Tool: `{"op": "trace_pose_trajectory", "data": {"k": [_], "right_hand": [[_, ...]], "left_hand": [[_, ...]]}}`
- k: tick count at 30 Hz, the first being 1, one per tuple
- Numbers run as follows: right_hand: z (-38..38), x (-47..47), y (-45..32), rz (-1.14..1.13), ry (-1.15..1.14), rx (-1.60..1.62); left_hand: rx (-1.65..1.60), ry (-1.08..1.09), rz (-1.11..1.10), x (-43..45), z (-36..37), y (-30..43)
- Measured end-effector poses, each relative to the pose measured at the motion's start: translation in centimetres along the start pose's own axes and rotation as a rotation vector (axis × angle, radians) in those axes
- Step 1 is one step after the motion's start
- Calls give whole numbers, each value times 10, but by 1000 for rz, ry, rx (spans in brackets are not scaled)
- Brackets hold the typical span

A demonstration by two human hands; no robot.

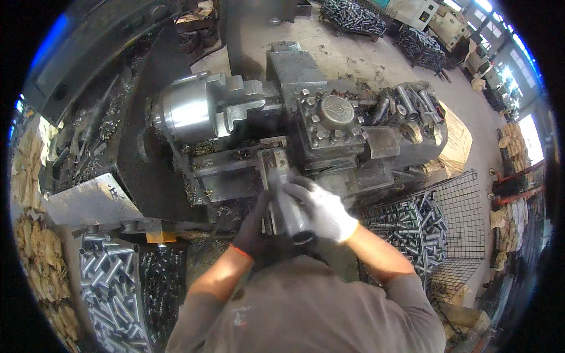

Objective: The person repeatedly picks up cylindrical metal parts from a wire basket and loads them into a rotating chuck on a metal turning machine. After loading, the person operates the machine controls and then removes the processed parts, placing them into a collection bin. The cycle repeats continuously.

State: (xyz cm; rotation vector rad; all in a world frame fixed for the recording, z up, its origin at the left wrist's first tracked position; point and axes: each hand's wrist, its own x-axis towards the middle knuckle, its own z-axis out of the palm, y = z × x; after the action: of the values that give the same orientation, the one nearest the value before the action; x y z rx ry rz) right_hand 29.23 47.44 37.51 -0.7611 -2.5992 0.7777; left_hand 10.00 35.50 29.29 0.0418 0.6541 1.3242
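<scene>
A grey metal tube [290, 214] lies in front of me, tilted, over the front of the lathe's cross slide [279, 159]. Its near end is an open round mouth, while its far end is blurred. From the right, my right hand [324, 206], in a white glove with dark fingers, grips the tube. My left hand [254, 227], in a dark glove with an orange cuff, is just left of the slide and tube; its fingers are partly hidden, so its grip is unclear. Beyond my hands are the lathe chuck [190, 108] with stepped jaws and the bolted square tool post [333, 121].
Several tubes [406, 103] and tools lie on the lathe's right end. A wire basket [459, 220] of metal tubes stands at right, a bin of tubes [110, 287] at lower left. Metal chips [95, 137] litter the left side. Carts of parts [353, 17] stand behind.
</scene>
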Motion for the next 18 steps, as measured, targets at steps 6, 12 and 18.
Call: {"op": "trace_pose_trajectory", "data": {"k": [6,12,18], "right_hand": [[58,57,36,356,-114,-288],[22,91,30,429,-288,489],[-30,113,-23,282,-225,480]], "left_hand": [[126,273,256,-6,-8,54],[-11,119,390,16,32,54],[168,-45,372,54,54,90]]}}
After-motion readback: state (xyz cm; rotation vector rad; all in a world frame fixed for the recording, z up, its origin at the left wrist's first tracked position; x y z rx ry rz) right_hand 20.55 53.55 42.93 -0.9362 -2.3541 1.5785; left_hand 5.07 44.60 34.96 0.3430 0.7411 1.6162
